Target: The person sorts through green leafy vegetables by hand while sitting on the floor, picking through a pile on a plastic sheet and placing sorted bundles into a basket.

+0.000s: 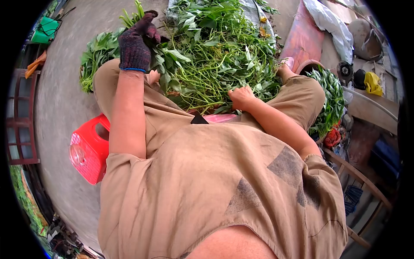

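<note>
My left hand (136, 47), in a dark knitted glove with a blue cuff, is closed around a bunch of leafy greens (166, 69). Cut-looking stems stick up above the fist and leaves hang below it. My bare right hand (242, 97) rests low at the near edge of a large pile of leafy greens (215, 52), between my knees. Its fingers are curled in among the stems; what the fingertips pinch is partly hidden. Another bundle of greens (101, 52) lies on the floor beyond my left knee.
A red plastic stool (88, 149) is beside my left thigh. By my right knee, more greens (326, 97) fill a reddish container (309, 65). A wooden chair-like frame (360, 183) and a yellow bag (372, 83) are at right. The pile lies on a grey sheet (254, 15).
</note>
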Motion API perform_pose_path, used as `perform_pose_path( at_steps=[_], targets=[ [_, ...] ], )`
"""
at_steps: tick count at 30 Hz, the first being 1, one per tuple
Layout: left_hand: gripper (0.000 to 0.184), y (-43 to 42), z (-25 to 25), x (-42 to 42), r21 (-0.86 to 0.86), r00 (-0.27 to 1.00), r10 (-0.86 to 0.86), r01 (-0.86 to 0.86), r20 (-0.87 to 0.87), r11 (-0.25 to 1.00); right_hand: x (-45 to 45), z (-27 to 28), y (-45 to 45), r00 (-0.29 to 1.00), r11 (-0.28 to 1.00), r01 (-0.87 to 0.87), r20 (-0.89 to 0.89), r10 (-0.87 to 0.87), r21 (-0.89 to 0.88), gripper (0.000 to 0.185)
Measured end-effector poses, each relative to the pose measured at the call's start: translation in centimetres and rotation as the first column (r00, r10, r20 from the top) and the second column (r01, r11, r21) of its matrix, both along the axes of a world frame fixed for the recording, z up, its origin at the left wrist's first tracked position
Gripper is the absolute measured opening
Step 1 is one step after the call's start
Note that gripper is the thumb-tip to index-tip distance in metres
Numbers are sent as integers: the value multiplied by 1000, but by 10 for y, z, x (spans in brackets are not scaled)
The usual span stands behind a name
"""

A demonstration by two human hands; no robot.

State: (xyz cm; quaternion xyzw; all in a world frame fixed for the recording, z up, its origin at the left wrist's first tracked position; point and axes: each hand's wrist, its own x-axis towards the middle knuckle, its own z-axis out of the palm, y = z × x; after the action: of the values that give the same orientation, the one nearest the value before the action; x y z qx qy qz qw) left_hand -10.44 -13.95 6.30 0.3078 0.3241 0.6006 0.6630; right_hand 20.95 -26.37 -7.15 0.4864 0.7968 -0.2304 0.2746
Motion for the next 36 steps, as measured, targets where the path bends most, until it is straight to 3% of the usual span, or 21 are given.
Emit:
perform_pose_path(
  at_steps=[3, 5, 7, 9, 12, 14, 16, 18, 19, 21, 24, 27, 31, 33, 36],
  targets=[
    [22, 6, -9, 6, -77, 998, -22, 17, -60, 997, 9, -19, 13, 997, 998, -57, 56, 59, -37, 21],
    [26, 0, -15, 9, 54, 979, -49, 61, -199, 997, 13, -6, 29, 994, 996, -81, 70, 85, -47, 21],
    [25, -1, -13, 9, -6, 976, -68, 68, -208, 998, 23, 28, 42, 994, 980, 61, -81, -78, -189, 36],
    [24, -5, -6, 13, -71, 961, -60, 42, -268, 997, 33, 42, 48, 986, 961, 137, -64, -156, -239, 42],
    [23, -7, -7, 18, -86, 929, -134, 111, -346, 990, 36, 66, 40, 997, 992, 71, 17, -69, -106, 46],
    [22, -10, -15, 21, 1, 916, -120, 130, -384, 991, 38, 74, 37, 998, 999, 32, -48, -33, -24, 47],
    [21, -11, -20, 24, -32, 894, -140, 139, -427, 990, 39, 87, 37, 990, 998, -6, -141, 16, 70, 51],
    [21, -10, -21, 28, -74, 856, -166, 149, -490, 986, 38, 113, 44, 970, 995, 74, -237, -57, 63, 53],
    [18, -9, -21, 32, -99, 882, -161, 130, -443, 987, 37, 124, 48, 955, 992, 115, -283, -93, 60, 55],
    [15, -14, -20, 39, -150, 928, -142, 95, -345, 984, 42, 134, 57, 918, 980, 170, -378, -117, 108, 52],
    [18, -14, -27, 43, -185, 897, -144, 72, -418, 980, 37, 179, 55, 791, 945, 306, -584, -184, 117, 37],
    [21, -17, -27, 47, -214, 916, -167, 92, -365, 972, 44, 194, 62, 672, 909, 406, -706, -224, 98, 30],
    [21, -22, -31, 54, -248, 931, -194, 119, -308, 961, 54, 174, 70, 473, 787, 580, -698, -537, -212, 26],
    [22, -24, -32, 57, -280, 934, -204, 120, -294, 952, 52, 146, 62, 759, 870, 463, -583, -290, 169, 25],
    [23, -26, -35, 58, -292, 930, -185, 90, -318, 952, 17, 114, 30, 900, 869, 287, -425, -100, 404, 21]
  ],
)
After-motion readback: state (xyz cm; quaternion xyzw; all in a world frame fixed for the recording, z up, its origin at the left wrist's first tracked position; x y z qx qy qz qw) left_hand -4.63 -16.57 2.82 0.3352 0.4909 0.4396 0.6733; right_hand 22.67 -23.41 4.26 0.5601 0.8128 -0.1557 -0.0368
